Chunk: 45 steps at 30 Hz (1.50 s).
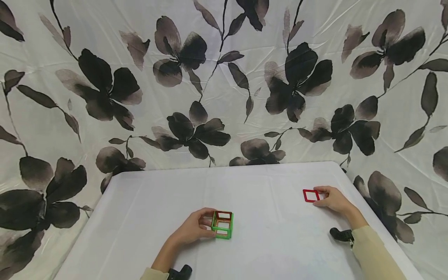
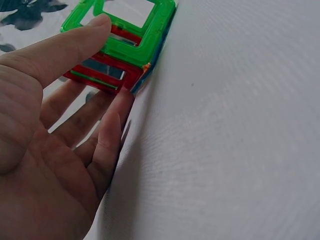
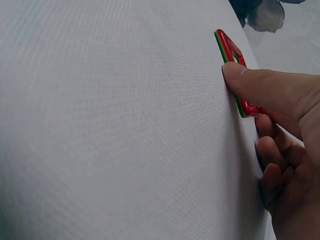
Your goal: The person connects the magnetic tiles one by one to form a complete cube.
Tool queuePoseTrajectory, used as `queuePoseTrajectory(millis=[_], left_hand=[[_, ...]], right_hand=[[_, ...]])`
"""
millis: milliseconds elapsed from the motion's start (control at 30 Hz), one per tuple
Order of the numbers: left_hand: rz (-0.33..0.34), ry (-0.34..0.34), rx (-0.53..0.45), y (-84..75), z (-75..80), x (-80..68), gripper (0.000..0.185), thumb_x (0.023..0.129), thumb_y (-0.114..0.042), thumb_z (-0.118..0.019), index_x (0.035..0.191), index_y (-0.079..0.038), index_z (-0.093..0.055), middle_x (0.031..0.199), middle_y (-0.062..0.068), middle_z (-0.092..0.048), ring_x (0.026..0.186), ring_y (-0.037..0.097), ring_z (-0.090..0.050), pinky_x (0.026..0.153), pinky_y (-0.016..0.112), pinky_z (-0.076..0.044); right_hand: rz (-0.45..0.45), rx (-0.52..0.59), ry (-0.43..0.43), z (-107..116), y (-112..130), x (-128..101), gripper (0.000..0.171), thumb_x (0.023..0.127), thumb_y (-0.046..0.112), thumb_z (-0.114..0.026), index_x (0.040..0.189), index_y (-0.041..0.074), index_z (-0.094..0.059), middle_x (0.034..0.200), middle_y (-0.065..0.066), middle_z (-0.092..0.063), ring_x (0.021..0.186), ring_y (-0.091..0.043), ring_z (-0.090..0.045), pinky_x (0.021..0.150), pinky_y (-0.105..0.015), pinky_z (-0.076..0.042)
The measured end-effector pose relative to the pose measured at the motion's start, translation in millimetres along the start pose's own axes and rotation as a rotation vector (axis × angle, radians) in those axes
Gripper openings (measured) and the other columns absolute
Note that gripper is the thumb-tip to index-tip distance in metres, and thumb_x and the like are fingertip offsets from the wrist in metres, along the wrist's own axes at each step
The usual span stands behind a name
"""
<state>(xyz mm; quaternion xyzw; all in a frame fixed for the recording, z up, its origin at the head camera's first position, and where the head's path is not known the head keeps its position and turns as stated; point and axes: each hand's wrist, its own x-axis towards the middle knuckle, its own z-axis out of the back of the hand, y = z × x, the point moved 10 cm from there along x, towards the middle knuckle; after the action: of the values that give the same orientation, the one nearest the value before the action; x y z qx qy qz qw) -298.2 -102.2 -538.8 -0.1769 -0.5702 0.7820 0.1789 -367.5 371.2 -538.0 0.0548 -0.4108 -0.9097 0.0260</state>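
Note:
A small cube of green and red square frame tiles (image 1: pixel 223 225) stands on the white table (image 1: pixel 273 249), near the front middle. My left hand (image 1: pixel 206 223) grips its left side. In the left wrist view the thumb lies on the cube's (image 2: pixel 142 30) green top frame, the fingers lie against its red side, and the left hand (image 2: pixel 112 60) wraps round that side. To the right, a flat red square tile (image 1: pixel 310 195) lies on the table. My right hand (image 1: pixel 320 195) pinches its right edge. Close up, the thumb presses on the tile (image 3: pixel 229 47), whose underside shows green, with the right hand's (image 3: pixel 245 100) other fingers curled beside it.
A white cloth printed with dark flowers (image 1: pixel 196 97) hangs behind and to both sides of the table. The table's far edge (image 1: pixel 224 168) and right edge (image 1: pixel 381 225) are close by. Black wrist-camera mounts (image 1: pixel 341 234) sit on both forearms.

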Motion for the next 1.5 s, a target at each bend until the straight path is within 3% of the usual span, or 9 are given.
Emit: queuePoseTrajectory(millis=[200,500,833,1100,1500], left_hand=[[0.003,-0.010,0.012,3.7,-0.8,1.6,0.070,0.074,-0.005,-0.084,0.135,-0.005,-0.052,0.122,0.011,-0.059,0.097,0.025,-0.062,0.075,0.030,-0.052],[0.006,-0.017,0.015,0.3,-0.7,0.4,0.071,0.073,-0.008,-0.085,0.135,-0.004,-0.052,0.122,0.010,-0.060,0.097,0.023,-0.062,0.076,0.030,-0.052],[-0.008,-0.029,0.026,3.3,-1.2,1.7,0.072,0.073,-0.008,-0.085,0.136,-0.004,-0.050,0.124,0.011,-0.058,0.096,0.023,-0.062,0.075,0.030,-0.052],[-0.020,-0.028,0.076,-4.4,-3.8,0.9,0.068,0.073,-0.012,-0.086,0.133,-0.006,-0.054,0.122,0.009,-0.059,0.093,0.022,-0.062,0.074,0.031,-0.051],[-0.043,-0.048,0.114,-8.3,-4.3,1.4,0.069,0.072,-0.016,-0.087,0.132,-0.007,-0.054,0.123,0.009,-0.060,0.091,0.021,-0.061,0.073,0.030,-0.052]], right_hand=[[-0.007,0.000,-0.018,-0.3,-0.5,-3.7,0.064,0.072,0.016,-0.086,0.124,-0.008,-0.058,0.106,-0.017,-0.054,0.088,-0.027,-0.042,0.070,-0.035,-0.037],[0.066,-0.022,-0.077,0.4,13.3,-3.9,0.064,0.070,0.027,-0.089,0.121,-0.001,-0.061,0.092,-0.009,-0.058,0.084,-0.021,-0.050,0.065,-0.029,-0.043],[0.187,-0.043,-0.097,-19.5,72.1,-16.6,0.058,0.071,0.026,-0.088,0.117,0.002,-0.063,0.104,-0.010,-0.064,0.096,-0.028,-0.057,0.076,-0.039,-0.047],[0.317,-0.014,-0.087,-53.0,116.5,-22.2,0.056,0.068,0.021,-0.090,0.114,0.004,-0.063,0.105,-0.014,-0.064,0.095,-0.027,-0.058,0.082,-0.048,-0.046],[0.427,0.023,-0.025,-103.1,184.1,-35.3,0.052,0.069,0.023,-0.090,0.111,0.010,-0.062,0.104,-0.010,-0.063,0.098,-0.031,-0.057,0.087,-0.054,-0.043]])
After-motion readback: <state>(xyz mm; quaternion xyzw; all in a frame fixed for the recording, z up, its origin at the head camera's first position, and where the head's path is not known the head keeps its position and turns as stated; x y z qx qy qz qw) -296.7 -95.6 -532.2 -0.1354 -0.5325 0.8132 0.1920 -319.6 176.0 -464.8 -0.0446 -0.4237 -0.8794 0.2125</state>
